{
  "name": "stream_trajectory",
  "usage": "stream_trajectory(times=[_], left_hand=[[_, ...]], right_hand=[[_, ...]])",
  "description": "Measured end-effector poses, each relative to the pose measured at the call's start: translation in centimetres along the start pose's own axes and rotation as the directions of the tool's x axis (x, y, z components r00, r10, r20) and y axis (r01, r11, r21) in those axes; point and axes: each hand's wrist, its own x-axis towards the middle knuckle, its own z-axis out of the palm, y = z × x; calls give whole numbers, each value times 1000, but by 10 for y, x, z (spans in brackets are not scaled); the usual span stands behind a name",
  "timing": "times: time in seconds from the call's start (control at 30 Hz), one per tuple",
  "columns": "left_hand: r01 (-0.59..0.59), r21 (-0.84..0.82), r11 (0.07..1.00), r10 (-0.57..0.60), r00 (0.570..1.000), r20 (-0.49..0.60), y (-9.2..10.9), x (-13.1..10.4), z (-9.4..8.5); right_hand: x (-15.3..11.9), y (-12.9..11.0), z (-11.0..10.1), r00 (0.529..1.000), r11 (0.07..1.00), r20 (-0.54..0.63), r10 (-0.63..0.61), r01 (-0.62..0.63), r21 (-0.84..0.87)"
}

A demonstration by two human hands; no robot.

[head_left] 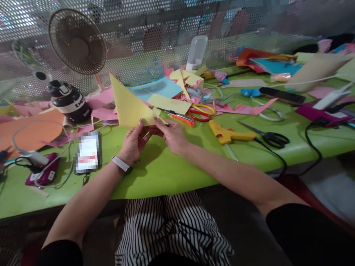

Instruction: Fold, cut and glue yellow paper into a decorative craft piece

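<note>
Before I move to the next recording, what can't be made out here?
- Head view: the yellow paper's far side, turned away; its lower edge is partly covered by the left hand and right hand.
- Head view: the phone's screen text, pixelated.
- Head view: the fan's base, hidden behind pink paper.
- Head view: shapes beyond the mesh, too blurred to name.

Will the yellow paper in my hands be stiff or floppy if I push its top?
The yellow paper stands upright, held only near its lower edge, so it is probably fairly stiff. It looks thin, so likely light; it may bend at the top.
</note>
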Motion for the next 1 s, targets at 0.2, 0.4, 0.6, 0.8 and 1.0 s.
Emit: stream_trajectory(times=[0.2, 0.4, 0.6, 0.8, 1.0], left_hand=[[-40, -47, 998, 38, 998, -42, -1, 2, -2], [-100, -83, 992, 96, 994, -46, 4, 4, -4], [-73, -111, 991, 68, 996, -53, 10, 3, -4], [-62, -145, 988, 51, 996, -74, 17, 2, -7], [-119, -152, 981, 101, 988, -117, 15, 5, -9]], right_hand=[[0, 0, 0, 999, 1000, -36, 6, -6, -9], [3, 4, -3, 995, 1000, -98, -21, 20, -5], [2, -2, -2, 995, 1000, -101, -7, 8, 15], [3, -2, -4, 994, 999, -106, -28, 23, -43], [6, 1, -6, 993, 998, -97, -62, 60, -19]])
